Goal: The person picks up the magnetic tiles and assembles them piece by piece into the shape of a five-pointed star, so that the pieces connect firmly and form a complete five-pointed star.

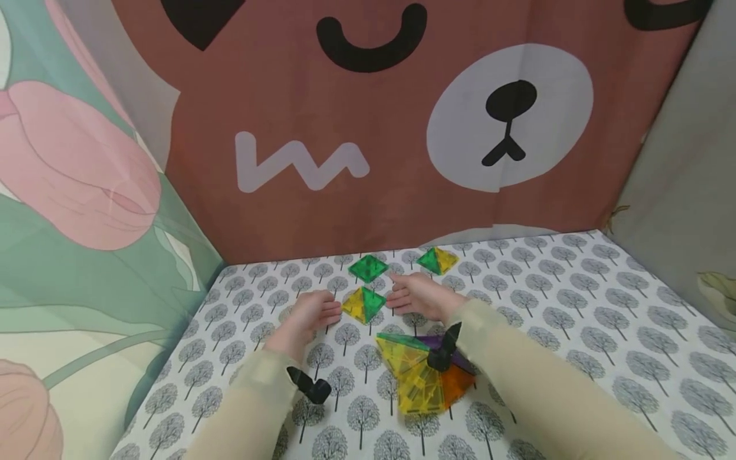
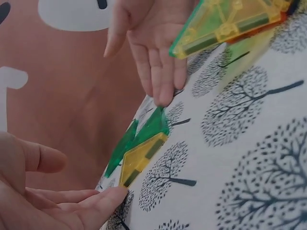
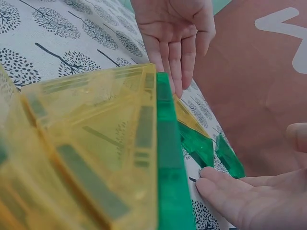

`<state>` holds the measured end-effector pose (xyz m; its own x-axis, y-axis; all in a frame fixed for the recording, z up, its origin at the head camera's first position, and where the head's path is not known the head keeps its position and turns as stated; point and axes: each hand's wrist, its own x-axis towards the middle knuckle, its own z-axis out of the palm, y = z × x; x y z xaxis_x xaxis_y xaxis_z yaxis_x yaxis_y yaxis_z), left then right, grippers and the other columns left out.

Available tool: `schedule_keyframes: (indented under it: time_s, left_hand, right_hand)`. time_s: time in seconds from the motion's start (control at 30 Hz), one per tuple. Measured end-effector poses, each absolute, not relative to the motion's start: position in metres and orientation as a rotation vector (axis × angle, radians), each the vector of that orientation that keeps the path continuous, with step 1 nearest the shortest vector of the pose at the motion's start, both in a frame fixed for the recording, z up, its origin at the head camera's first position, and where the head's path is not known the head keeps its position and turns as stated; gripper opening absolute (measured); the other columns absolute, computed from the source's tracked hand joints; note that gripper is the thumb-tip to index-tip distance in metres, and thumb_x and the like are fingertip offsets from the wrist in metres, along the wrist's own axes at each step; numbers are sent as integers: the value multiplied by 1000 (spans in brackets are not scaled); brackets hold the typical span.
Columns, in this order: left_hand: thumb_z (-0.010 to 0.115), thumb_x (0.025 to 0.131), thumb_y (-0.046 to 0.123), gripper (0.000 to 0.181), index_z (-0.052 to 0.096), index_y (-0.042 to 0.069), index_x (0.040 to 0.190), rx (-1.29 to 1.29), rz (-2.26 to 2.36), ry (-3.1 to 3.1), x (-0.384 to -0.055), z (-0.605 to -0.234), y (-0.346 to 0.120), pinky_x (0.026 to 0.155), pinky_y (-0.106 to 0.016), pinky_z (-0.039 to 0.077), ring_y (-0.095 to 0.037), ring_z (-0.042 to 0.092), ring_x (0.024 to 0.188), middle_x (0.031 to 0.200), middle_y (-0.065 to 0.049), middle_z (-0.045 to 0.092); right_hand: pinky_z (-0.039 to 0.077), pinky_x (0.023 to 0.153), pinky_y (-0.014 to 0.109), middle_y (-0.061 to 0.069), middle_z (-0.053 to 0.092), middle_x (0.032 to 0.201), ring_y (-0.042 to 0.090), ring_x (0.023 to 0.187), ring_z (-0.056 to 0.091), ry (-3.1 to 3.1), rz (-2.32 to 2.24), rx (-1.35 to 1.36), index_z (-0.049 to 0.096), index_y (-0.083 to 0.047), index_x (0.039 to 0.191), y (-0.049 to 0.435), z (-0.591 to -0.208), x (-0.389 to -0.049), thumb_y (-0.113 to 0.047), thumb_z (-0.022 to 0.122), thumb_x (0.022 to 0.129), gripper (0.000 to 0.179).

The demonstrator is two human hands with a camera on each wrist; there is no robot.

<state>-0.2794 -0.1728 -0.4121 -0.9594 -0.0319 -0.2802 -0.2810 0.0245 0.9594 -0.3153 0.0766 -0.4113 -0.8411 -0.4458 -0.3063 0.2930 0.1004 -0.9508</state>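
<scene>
Between my two hands lies a diamond of two triangular magnetic tiles, a yellow tile on the left and a green tile on the right. My left hand is at the yellow corner, fingers extended, fingertips at or touching the tile's edge. On the opposite side, my right hand reaches its straight fingertips to the green corner. Both palms face inward in the wrist views, and neither hand grips anything. Just behind lies an all-green diamond. Another green-and-yellow diamond is farther back, beyond the right hand.
A raised magnetic-tile structure in yellow, orange, purple and green stands nearer me, partly hidden by the right wrist's camera. Tree-print cloth covers the table. A brown bear-print curtain hangs along its back edge.
</scene>
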Motion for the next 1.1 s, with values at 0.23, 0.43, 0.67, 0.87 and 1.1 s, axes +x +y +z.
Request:
schedule_keyframes:
  time_s: [0.23, 0.43, 0.67, 0.87, 1.1]
  left_hand:
    - [47, 99, 4, 46, 36, -15, 140, -333, 2020, 2156, -280, -415, -163, 92, -39, 53, -39, 60, 110, 124, -33, 54]
    - [55, 94, 1, 38, 49, -17, 127, -279, 1835, 2288, -279, -418, -155, 82, -34, 58, -28, 67, 89, 116, -26, 55]
    - [57, 94, 4, 39, 54, -16, 127, -201, 1641, 2424, -276, -414, -147, 75, -33, 59, -27, 68, 83, 118, -27, 59]
    - [55, 96, 4, 32, 56, -11, 124, -233, 1690, 2392, -276, -412, -140, 74, -33, 59, -27, 67, 82, 116, -25, 57]
    - [57, 92, -5, 33, 55, -12, 124, -309, 1754, 2360, -280, -422, -136, 65, -29, 59, -21, 65, 71, 96, -20, 62]
  right_hand:
    - [44, 104, 47, 34, 45, 139, 42, 124, 52, 1825, -1839, -118, 25, 16, 146, 78, -414, -315, -28, 40, 108, 60]
    - [48, 99, 47, 39, 40, 138, 46, 120, 54, 1787, -1874, -83, 27, 13, 147, 80, -417, -312, -11, 41, 106, 50]
    - [50, 96, 45, 36, 45, 134, 45, 115, 57, 1810, -1850, -73, 32, 14, 144, 84, -419, -309, -6, 43, 104, 46]
    - [50, 97, 44, 35, 47, 132, 43, 115, 58, 1799, -1859, -68, 35, 15, 143, 88, -420, -306, -4, 42, 104, 44]
    - [51, 95, 42, 35, 48, 130, 42, 111, 60, 1808, -1866, -86, 40, 20, 137, 91, -425, -304, -1, 44, 102, 41]
